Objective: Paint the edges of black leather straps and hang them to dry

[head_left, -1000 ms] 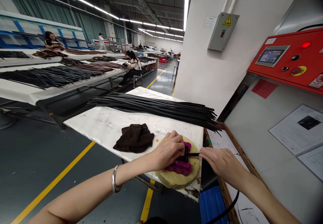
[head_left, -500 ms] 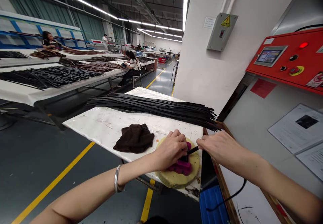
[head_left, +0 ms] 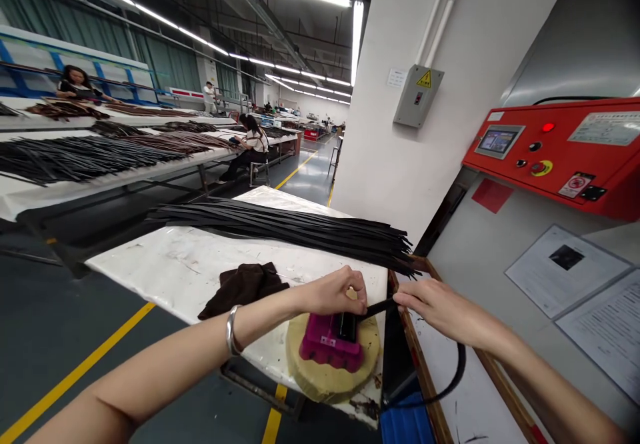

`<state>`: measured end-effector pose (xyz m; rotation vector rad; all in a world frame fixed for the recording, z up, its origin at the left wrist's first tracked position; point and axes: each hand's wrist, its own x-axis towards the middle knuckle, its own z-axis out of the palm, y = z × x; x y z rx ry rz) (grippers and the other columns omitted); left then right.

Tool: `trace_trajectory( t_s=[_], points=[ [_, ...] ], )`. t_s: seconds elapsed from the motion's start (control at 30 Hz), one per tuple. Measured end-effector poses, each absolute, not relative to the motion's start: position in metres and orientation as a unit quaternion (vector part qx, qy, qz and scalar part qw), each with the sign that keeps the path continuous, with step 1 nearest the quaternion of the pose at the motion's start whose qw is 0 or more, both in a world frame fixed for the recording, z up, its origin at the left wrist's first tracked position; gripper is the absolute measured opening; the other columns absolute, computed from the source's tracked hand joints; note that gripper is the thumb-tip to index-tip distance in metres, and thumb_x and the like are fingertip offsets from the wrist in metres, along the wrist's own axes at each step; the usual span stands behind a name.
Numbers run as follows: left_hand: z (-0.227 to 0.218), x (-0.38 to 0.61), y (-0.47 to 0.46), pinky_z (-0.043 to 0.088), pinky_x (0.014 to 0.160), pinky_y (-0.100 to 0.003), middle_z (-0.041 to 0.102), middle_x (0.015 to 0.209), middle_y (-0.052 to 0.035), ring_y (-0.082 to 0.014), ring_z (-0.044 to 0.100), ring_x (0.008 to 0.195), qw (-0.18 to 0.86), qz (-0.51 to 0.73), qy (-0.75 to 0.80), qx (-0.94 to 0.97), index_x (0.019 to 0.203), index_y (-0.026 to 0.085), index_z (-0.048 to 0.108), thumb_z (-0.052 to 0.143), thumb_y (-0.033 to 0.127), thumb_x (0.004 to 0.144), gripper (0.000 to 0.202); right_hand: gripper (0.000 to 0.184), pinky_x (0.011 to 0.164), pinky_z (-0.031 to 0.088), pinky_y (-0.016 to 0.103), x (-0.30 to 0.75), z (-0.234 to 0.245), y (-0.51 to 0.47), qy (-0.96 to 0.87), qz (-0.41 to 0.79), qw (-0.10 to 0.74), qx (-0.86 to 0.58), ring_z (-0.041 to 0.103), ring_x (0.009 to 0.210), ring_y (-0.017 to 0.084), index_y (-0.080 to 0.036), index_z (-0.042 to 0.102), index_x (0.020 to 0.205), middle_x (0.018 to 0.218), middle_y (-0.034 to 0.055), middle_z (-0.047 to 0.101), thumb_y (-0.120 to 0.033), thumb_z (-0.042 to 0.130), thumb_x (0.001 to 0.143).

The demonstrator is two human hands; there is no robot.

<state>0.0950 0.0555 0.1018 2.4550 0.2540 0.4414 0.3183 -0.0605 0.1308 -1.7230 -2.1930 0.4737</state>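
My left hand (head_left: 334, 292) curls over the far edge of a magenta plastic block (head_left: 323, 345), its fingertips on a short black strap (head_left: 380, 308) standing in the block's black slot (head_left: 347, 327). My right hand (head_left: 440, 307) pinches the strap's free end from the right. The block sits on a round yellow foam pad (head_left: 333, 381) at the near edge of a white-topped table (head_left: 165, 257). A long bundle of black leather straps (head_left: 280, 229) lies across the table's far part. A dark brown cloth (head_left: 243, 291) lies crumpled just beyond my left forearm.
A wooden-edged white bench (head_left: 465, 391) runs along the right, with a black cable (head_left: 453, 377) and a blue bin (head_left: 407, 424) below. A red control panel (head_left: 550, 151) is mounted on the wall. Co-workers (head_left: 247, 154) sit at long tables of straps beyond.
The head view has tilted and shifted, moving the table left and down. My left hand has slid off the magenta block, baring its top. The strap's free end now points more level.
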Motion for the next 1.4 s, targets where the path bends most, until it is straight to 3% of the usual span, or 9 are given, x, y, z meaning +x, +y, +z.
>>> trace_trajectory(
  t_s=[0.1,0.17,0.27,0.33,0.4,0.47,0.57,0.9,1.4],
  points=[
    [0.108,0.091,0.055,0.04,0.083,-0.033,0.064,0.09,-0.0011,-0.0193,0.054,0.093,0.151,0.206,0.106,0.961,0.077,0.018,0.067,0.071,0.011,0.078,0.008,0.047,0.043,0.017,0.023,0.32,0.112,-0.061,-0.614,0.424,0.263,-0.611,0.025,0.048,0.008,-0.019,0.06,0.084,0.062,-0.0062,0.035,-0.059,0.043,0.097],
    [0.106,0.087,0.049,0.037,0.084,-0.038,0.064,0.092,-0.004,-0.0223,0.051,0.095,-0.002,0.246,0.095,0.965,0.077,0.017,0.064,0.068,0.016,0.083,0.007,0.046,0.044,0.015,0.022,0.315,0.098,-0.064,-0.524,0.537,0.328,-0.573,0.022,0.049,0.006,-0.017,0.059,0.088,0.065,-0.0069,0.035,-0.062,0.054,0.091],
    [0.096,0.077,0.038,0.035,0.086,-0.041,0.064,0.091,-0.0051,-0.0222,0.05,0.095,-0.159,0.309,0.07,0.935,0.081,0.016,0.061,0.057,0.011,0.092,0.013,0.042,0.047,0.02,0.021,0.302,0.081,-0.07,-0.501,0.545,0.393,-0.546,0.034,0.055,0.007,-0.016,0.058,0.083,0.07,-0.0034,0.047,-0.058,0.066,0.085],
    [0.089,0.066,0.032,0.036,0.088,-0.04,0.066,0.089,-0.0031,-0.0208,0.051,0.094,-0.19,0.355,0.066,0.913,0.089,0.017,0.062,0.056,0.008,0.094,0.012,0.041,0.049,0.024,0.022,0.292,0.071,-0.074,-0.527,0.491,0.411,-0.559,0.04,0.057,0.009,-0.017,0.058,0.082,0.071,-0.0017,0.053,-0.057,0.064,0.086],
    [0.083,0.053,0.026,0.038,0.085,-0.039,0.068,0.092,-0.002,-0.02,0.052,0.092,-0.177,0.407,0.084,0.892,0.101,0.019,0.061,0.061,0.012,0.093,0.011,0.037,0.054,0.033,0.024,0.283,0.062,-0.077,-0.569,0.427,0.413,-0.569,0.046,0.062,0.012,-0.018,0.06,0.084,0.074,-0.0007,0.056,-0.054,0.059,0.091],
    [0.077,0.037,0.022,0.04,0.081,-0.039,0.069,0.097,-0.0029,-0.0201,0.053,0.091,-0.145,0.457,0.126,0.869,0.114,0.022,0.059,0.065,0.015,0.092,0.024,0.034,0.062,0.038,0.027,0.276,0.054,-0.08,-0.607,0.358,0.408,-0.581,0.05,0.068,0.014,-0.02,0.06,0.084,0.076,-0.0005,0.057,-0.05,0.052,0.096],
    [0.065,0.017,0.019,0.041,0.08,-0.04,0.068,0.102,-0.0056,-0.0212,0.054,0.091,-0.089,0.503,0.205,0.835,0.126,0.027,0.056,0.066,0.012,0.091,0.039,0.03,0.066,0.038,0.028,0.268,0.044,-0.083,-0.649,0.264,0.398,-0.592,0.052,0.072,0.016,-0.022,0.059,0.084,0.078,-0.0005,0.056,-0.043,0.046,0.101],
    [0.009,-0.014,0.01,0.044,0.08,-0.039,0.061,0.105,-0.0055,-0.0223,0.053,0.099,0.071,0.525,0.351,0.772,0.124,0.029,0.063,0.055,0.012,0.096,0.033,0.021,0.067,0.041,0.028,0.259,0.022,-0.077,-0.737,0.122,0.367,-0.554,0.061,0.076,0.016,-0.021,0.062,0.095,0.084,0.0017,0.062,-0.024,0.043,0.103],
    [-0.003,-0.01,0.005,0.045,0.08,-0.039,0.061,0.105,-0.0078,-0.0237,0.054,0.099,0.13,0.514,0.365,0.765,0.121,0.027,0.064,0.048,0.02,0.101,0.027,0.019,0.066,0.044,0.027,0.257,0.016,-0.071,-0.757,0.089,0.352,-0.544,0.063,0.076,0.017,-0.021,0.062,0.096,0.085,0.0027,0.064,-0.022,0.044,0.102]
  ],
)
